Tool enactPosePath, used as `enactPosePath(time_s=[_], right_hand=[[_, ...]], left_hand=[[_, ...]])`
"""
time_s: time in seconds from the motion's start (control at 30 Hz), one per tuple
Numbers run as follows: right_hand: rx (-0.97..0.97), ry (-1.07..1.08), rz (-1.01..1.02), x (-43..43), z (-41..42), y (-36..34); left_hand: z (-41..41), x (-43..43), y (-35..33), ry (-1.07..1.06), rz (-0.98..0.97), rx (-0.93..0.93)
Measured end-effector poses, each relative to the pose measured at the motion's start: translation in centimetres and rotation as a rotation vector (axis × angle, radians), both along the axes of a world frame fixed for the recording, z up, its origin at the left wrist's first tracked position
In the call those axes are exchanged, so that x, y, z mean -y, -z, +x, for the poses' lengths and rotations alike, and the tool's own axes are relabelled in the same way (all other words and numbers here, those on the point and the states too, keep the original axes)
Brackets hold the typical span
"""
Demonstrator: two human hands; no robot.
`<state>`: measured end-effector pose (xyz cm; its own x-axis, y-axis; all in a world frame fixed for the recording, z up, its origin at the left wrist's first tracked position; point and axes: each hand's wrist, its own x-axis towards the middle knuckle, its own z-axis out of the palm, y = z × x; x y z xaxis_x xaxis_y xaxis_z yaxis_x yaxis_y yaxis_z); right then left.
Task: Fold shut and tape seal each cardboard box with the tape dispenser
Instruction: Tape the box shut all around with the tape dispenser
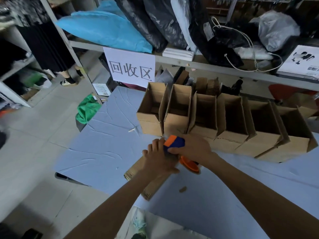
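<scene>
A closed cardboard box [136,171] lies on the blue-grey table [103,145] right in front of me, mostly covered by my hands. My left hand [158,161] lies flat on its top with fingers spread, pressing it down. My right hand [193,147] grips the orange and blue tape dispenser [174,142], whose orange wheel [189,164] shows below my wrist. The dispenser sits on the far end of the box. Behind it stands a row of several open cardboard boxes [207,116] with flaps upright.
A metal shelf [189,63] behind the table carries black, blue and white bags and a white paper sign [131,66]. A green cloth [88,109] lies on the floor left of the table. A person's feet [69,81] stand at the far left.
</scene>
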<state>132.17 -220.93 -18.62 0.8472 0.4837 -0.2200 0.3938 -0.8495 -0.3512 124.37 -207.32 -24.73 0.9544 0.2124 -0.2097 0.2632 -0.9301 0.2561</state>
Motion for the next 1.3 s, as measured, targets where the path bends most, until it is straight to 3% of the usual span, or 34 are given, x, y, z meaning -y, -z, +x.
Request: enactPosePath(time_s=[0.27,0.5,0.8,1.3], right_hand=[[-0.129,0.109,0.063,1.1,-0.5,1.0],[-0.142,0.107,0.129,3.5,-1.7,0.9],[-0.175,0.108,0.015,8.9,-3.0,1.1],[-0.219,0.101,-0.115,8.3,-2.6,1.0]], left_hand=[[-0.4,-0.4,0.0,-0.037,-0.105,0.058],[-0.3,-0.3,-0.4,-0.017,-0.046,0.026],[-0.2,0.4,-0.5,-0.059,-0.038,0.063],[-0.7,0.8,-0.4,-0.064,-0.039,0.110]])
